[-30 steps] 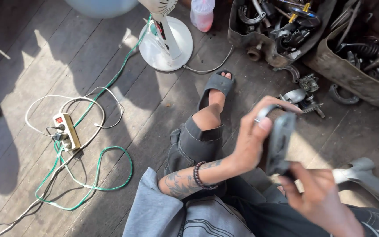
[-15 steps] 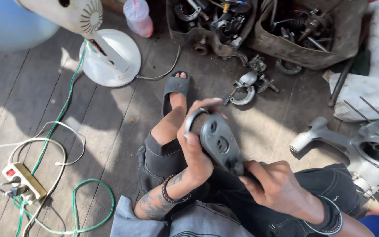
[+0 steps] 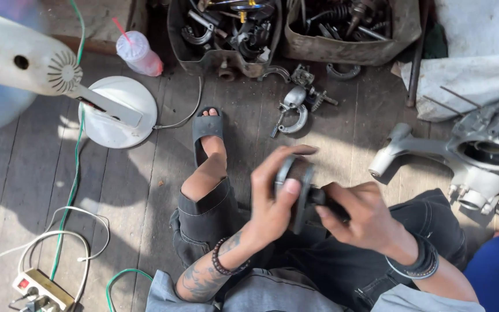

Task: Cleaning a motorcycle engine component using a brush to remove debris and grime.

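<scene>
I have both hands on 1 dark round metal part (image 3: 297, 190), held above my lap near the middle of the scene. My left hand (image 3: 272, 199) is wrapped around its rim, thumb pressed on the near face; my right hand (image 3: 356, 216) is closed on the black piece (image 3: 327, 203) jutting from its right side. I judge the work as mid-way: the part is up and gripped, yet not set down or joined to anything (the motion blur hides finer detail). The grey engine casing (image 3: 480, 159) lies on the wooden floor (image 3: 145, 173) at right, well apart, untouched, and the 2 parts bins (image 3: 347, 49) sit far.
</scene>
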